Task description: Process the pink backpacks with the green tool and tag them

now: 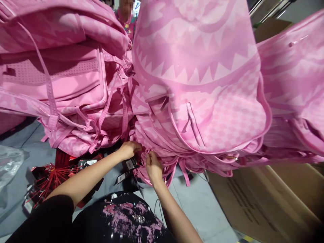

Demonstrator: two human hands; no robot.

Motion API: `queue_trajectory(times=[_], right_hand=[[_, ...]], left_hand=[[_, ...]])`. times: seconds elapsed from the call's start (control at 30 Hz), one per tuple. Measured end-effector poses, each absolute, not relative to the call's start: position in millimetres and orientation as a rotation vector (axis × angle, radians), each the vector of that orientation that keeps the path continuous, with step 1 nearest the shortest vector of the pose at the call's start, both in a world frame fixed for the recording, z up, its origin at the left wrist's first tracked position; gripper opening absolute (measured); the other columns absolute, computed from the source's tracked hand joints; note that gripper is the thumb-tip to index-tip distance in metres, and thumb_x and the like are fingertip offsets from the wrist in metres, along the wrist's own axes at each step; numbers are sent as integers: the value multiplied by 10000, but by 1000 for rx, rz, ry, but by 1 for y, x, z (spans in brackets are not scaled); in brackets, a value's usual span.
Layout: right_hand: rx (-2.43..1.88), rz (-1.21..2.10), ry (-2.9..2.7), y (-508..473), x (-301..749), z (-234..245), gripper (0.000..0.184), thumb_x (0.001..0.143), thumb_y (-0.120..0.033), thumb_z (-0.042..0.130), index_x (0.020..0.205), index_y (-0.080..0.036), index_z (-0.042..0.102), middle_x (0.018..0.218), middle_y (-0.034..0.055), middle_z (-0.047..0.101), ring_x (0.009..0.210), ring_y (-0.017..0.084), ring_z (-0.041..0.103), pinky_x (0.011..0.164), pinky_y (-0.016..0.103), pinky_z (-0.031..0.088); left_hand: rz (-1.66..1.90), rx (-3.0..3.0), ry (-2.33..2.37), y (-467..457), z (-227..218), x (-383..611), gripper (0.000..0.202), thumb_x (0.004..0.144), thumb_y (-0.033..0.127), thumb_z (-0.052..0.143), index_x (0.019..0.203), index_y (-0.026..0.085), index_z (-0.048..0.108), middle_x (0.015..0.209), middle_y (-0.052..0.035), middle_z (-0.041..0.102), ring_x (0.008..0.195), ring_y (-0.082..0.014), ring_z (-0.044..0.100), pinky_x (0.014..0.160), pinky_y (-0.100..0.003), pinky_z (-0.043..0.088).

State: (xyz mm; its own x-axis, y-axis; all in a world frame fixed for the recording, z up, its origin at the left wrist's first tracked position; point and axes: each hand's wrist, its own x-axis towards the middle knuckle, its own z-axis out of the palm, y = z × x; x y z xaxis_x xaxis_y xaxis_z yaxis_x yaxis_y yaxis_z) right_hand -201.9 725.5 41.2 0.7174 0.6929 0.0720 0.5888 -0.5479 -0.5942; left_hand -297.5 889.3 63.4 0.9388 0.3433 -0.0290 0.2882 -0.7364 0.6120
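My left hand (pixel 130 149) and my right hand (pixel 154 167) meet at the lower left of a stack of pink backpacks (pixel 202 91) with jagged-tooth and checker patterns. The fingers of both hands are closed in a pinch among the pink straps (pixel 170 175). What lies between the fingertips is too small to make out. Black hang tags (pixel 130 164) with white labels dangle just below my left hand. On the grey surface left of my forearm lies a bunch of tags with red strings (pixel 52 182).
More pink backpacks (pixel 76 77) are heaped at the left, with straps hanging loose, and another pink backpack (pixel 296 81) stands at the right. A cardboard box (pixel 243 199) sits at the lower right. Clear plastic (pixel 11 165) lies at the left edge. A person (pixel 126 17) is behind the stacks.
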Motion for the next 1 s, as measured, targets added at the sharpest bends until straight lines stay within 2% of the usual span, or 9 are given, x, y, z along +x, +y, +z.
queue_trajectory(times=[0.1, 0.2, 0.37, 0.47, 0.6, 0.67, 0.73, 0.87, 1.0], right_hand=[[-2448, 156, -999, 722, -199, 51, 270, 917, -273, 421, 885, -170, 668, 570, 31, 560, 495, 149, 466, 511, 255, 246], [-2515, 92, -1019, 714, -197, 60, 274, 923, -265, 417, 872, -165, 667, 554, 35, 539, 485, 142, 444, 511, 257, 209], [-2454, 52, -1012, 707, -195, 62, 292, 937, -312, 392, 924, -172, 647, 616, 40, 617, 494, 156, 519, 513, 254, 302], [-2241, 13, -939, 712, -195, 61, 307, 940, -352, 404, 995, -170, 646, 733, 66, 687, 585, 184, 620, 568, 269, 413], [-1935, 100, -847, 721, -195, 60, 270, 937, -354, 433, 1014, -181, 626, 890, 78, 715, 664, 174, 668, 687, 293, 508], [-1823, 199, -807, 724, -194, 59, 250, 939, -358, 451, 1011, -184, 615, 969, 84, 713, 645, 156, 663, 702, 299, 523], [-1740, 300, -769, 727, -192, 55, 240, 937, -367, 469, 1001, -183, 609, 1005, 84, 710, 659, 150, 668, 712, 300, 528], [-1698, 409, -794, 735, -186, 49, 259, 930, -386, 474, 939, -183, 633, 764, 27, 695, 633, 152, 656, 659, 277, 514], [-1683, 433, -898, 742, -179, 50, 295, 900, -382, 453, 926, -177, 663, 762, 32, 687, 553, 134, 601, 612, 279, 510]], left_hand=[[33, 2410, 413, 896, 67, -287, 211, 889, 267, 509, 931, 259, 716, 868, 15, 727, 792, -139, 654, 698, -206, 447], [31, 2382, 448, 897, 72, -289, 216, 886, 313, 518, 967, 259, 711, 827, -15, 720, 767, -169, 653, 681, -232, 441], [114, 2245, 464, 894, 79, -307, 318, 928, 425, 469, 991, 212, 696, 851, -61, 700, 800, -190, 641, 739, -272, 457], [62, 2069, 314, 898, 76, -317, 403, 841, 475, 612, 1141, 208, 642, 840, -19, 684, 740, -145, 632, 679, -231, 475], [110, 1574, 159, 895, 62, -331, 684, 726, 402, 750, 1317, 162, 502, 1039, -80, 670, 937, -173, 646, 779, -261, 509], [246, 1543, 269, 887, 53, -334, 624, 719, 353, 753, 1260, 137, 531, 1067, -103, 669, 961, -187, 651, 793, -275, 515], [414, 1627, 452, 878, 46, -333, 410, 777, 309, 684, 1126, 116, 587, 988, -94, 681, 883, -172, 657, 748, -267, 511], [614, 1763, 634, 863, 43, -326, 133, 854, 240, 565, 904, 148, 647, 859, -53, 679, 784, -152, 629, 738, -280, 483], [667, 1932, 540, 859, 58, -322, 132, 829, 209, 592, 834, 217, 724, 1009, -65, 697, 1012, -213, 599, 961, -387, 420]])
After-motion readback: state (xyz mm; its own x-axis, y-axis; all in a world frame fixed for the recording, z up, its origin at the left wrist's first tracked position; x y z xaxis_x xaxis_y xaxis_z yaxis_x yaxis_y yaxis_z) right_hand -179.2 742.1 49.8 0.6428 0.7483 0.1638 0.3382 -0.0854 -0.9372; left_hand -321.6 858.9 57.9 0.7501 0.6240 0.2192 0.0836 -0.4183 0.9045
